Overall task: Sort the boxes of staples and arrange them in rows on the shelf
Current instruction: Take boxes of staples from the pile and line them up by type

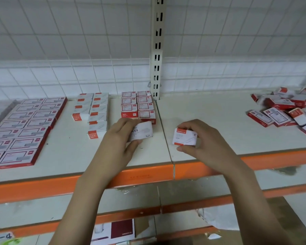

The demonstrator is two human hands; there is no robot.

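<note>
Both hands are over the front half of the white shelf [210, 110], each holding its own box of staples. The left hand [119, 138] grips a white box [143, 132] between thumb below and fingers above, just in front of the red-and-white block [138, 106] — two columns of small boxes set tight together by the slotted upright [156, 50]. The held box all but touches the nearest pair of that block. The right hand [204, 138] pinches a second white box with a red band [185, 137], thumb under its near edge and fingers curled over the far edge; it is raised a little to the right of the seam between the two shelf boards. The two held boxes are near each other but apart.

To the left stand two sorted groups: a double column of white boxes with orange-red ends [93, 114], and beyond it wide red-rimmed boxes in two long rows [23, 128]. Far right, well apart from the hands, lies a loose heap of unsorted boxes [286, 108] — tilted and overlapping.
</note>
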